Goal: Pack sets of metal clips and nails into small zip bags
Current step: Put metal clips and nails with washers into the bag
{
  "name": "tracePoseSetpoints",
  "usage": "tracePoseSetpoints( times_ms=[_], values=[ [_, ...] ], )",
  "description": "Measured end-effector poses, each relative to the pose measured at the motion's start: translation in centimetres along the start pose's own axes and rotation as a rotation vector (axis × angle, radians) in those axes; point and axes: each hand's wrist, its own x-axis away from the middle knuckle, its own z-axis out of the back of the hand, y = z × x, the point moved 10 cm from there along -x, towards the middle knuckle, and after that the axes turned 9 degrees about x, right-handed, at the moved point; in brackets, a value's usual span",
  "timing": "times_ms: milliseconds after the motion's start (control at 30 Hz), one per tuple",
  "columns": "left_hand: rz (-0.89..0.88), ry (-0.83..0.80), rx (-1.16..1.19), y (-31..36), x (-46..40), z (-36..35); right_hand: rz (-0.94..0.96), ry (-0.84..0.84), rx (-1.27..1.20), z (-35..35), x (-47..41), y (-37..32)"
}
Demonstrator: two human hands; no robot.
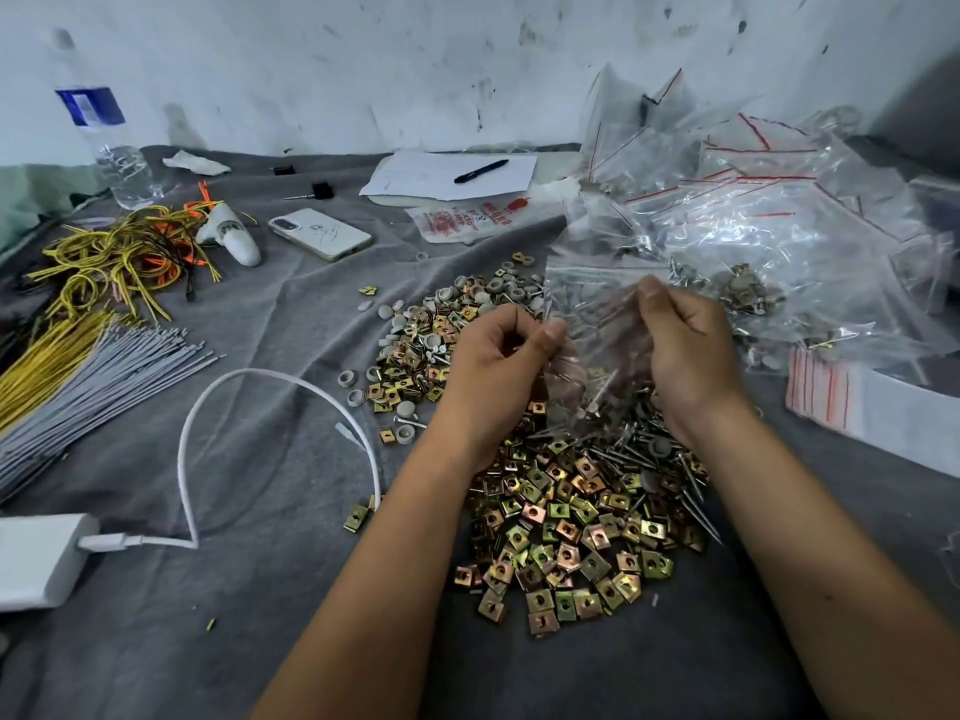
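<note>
My left hand (498,356) pinches one side of the small zip bag (597,324) and my right hand (685,345) pinches the other, holding it up between them with nails inside; below my grip lies the heap of metal clips (561,537) and loose nails (670,459)

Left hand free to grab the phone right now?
Probably not: the left hand pinches the zip bag along with the right hand. The path across the grey cloth to the phone looks open.
</note>
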Motion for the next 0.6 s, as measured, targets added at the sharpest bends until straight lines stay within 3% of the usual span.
tracePoseSetpoints(
  times_ms=[167, 367, 600],
  values=[
    [0.137, -0.029, 0.142, -1.1, 0.0, -0.3, -0.017, -0.117, -0.066, -1.0, 0.0, 0.5],
    [-0.01, 0.158, 0.038, -0.1, -0.1, 1.8, 0.033, -0.249, 0.071, -3.0, 0.8, 0.4],
    [-0.096, 0.293, 0.095, 0.6, -0.1, 3.5, 0.033, -0.46, 0.171, -4.2, 1.5, 1.1]
  ],
)
